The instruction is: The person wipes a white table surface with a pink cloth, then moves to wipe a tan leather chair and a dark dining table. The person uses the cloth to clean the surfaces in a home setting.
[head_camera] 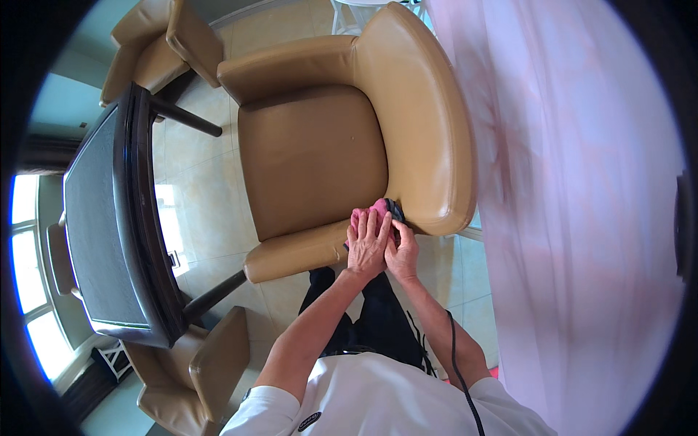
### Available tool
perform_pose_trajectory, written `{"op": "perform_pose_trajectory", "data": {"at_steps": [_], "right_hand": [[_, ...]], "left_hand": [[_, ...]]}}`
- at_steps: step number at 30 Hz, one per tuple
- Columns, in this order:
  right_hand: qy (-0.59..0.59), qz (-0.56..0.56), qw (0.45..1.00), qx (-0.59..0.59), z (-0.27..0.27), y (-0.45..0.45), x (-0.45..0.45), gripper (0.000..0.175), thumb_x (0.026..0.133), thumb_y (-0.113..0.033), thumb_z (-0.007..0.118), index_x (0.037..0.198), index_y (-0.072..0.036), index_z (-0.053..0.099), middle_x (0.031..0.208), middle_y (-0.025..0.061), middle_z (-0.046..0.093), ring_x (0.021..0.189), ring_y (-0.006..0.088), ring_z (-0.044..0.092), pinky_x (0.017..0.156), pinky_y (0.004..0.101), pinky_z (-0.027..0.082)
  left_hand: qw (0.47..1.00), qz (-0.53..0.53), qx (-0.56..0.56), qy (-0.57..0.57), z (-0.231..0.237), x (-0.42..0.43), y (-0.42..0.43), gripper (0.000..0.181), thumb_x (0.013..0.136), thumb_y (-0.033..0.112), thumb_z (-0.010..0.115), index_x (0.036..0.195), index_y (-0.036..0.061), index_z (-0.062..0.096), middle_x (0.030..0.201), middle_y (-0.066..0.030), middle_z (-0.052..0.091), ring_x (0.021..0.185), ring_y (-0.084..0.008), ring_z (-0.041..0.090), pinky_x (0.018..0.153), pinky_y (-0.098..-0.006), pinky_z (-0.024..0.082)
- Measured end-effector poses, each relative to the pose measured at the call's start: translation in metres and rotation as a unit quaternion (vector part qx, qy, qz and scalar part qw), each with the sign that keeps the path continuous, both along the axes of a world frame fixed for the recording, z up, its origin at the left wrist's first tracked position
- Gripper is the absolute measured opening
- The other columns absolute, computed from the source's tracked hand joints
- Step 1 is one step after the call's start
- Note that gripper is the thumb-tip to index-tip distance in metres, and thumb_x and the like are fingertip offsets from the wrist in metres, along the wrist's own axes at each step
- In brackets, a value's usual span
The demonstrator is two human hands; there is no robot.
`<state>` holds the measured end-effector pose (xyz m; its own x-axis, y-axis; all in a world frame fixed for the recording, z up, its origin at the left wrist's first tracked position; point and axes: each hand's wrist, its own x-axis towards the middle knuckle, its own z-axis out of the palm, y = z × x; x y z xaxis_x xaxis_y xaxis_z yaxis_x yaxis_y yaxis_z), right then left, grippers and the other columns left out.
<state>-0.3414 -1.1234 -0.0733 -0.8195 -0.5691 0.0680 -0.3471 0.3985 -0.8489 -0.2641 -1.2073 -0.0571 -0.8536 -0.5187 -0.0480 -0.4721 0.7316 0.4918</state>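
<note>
A bunched pink cloth (360,215) with a dark edge lies on the rear end of the near armrest (297,256) of a tan leather armchair (311,158), by the backrest (417,109). My left hand (368,250) holds the cloth down, its fingers spread over it. My right hand (402,253) is close against the left one, with its fingers at the cloth's dark edge. Part of the cloth is hidden under my hands.
A dark table (114,218) with thick legs stands to the left, with tan armchairs (185,376) around it. A sheer pinkish curtain (561,218) hangs close behind the chair. A dark cord (461,370) hangs over my right arm. Pale tiles (210,207) cover the floor.
</note>
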Motion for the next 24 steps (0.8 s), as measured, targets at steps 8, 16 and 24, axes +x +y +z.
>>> {"op": "perform_pose_trajectory", "data": {"at_steps": [8, 16, 24], "right_hand": [[-0.050, 0.047, 0.997, 0.024, 0.006, -0.014, 0.030, 0.043, 0.084, -0.007, 0.066, 0.126, -0.003, 0.058, 0.116, 0.0215, 0.064, 0.109, 0.0395, 0.060, 0.097, 0.0460, 0.049], [-0.068, 0.114, 0.991, 0.001, 0.001, -0.040, 0.053, 0.039, 0.085, -0.004, 0.068, 0.123, -0.003, 0.061, 0.114, 0.0172, 0.068, 0.099, 0.0292, 0.068, 0.089, 0.0365, 0.054], [-0.026, 0.047, 0.999, -0.004, -0.003, -0.017, 0.013, 0.030, 0.086, 0.000, 0.063, 0.117, -0.002, 0.065, 0.100, 0.0136, 0.068, 0.080, 0.0222, 0.068, 0.076, 0.0336, 0.055]], "left_hand": [[0.999, 0.027, -0.002, 0.030, -0.008, 0.033, -0.021, 0.061, 0.083, 0.029, 0.066, 0.141, 0.0137, 0.053, 0.144, -0.0168, 0.050, 0.139, -0.0374, 0.041, 0.109, -0.0563, 0.032], [0.997, 0.007, -0.047, 0.057, -0.018, 0.082, -0.051, 0.065, 0.081, 0.033, 0.068, 0.137, 0.0021, 0.054, 0.136, -0.0263, 0.053, 0.134, -0.0428, 0.046, 0.118, -0.0557, 0.027], [0.997, -0.011, -0.004, 0.082, -0.031, 0.032, -0.034, 0.062, 0.084, 0.031, 0.067, 0.137, 0.0043, 0.054, 0.134, -0.0281, 0.052, 0.129, -0.0439, 0.049, 0.111, -0.0537, 0.036]]}}
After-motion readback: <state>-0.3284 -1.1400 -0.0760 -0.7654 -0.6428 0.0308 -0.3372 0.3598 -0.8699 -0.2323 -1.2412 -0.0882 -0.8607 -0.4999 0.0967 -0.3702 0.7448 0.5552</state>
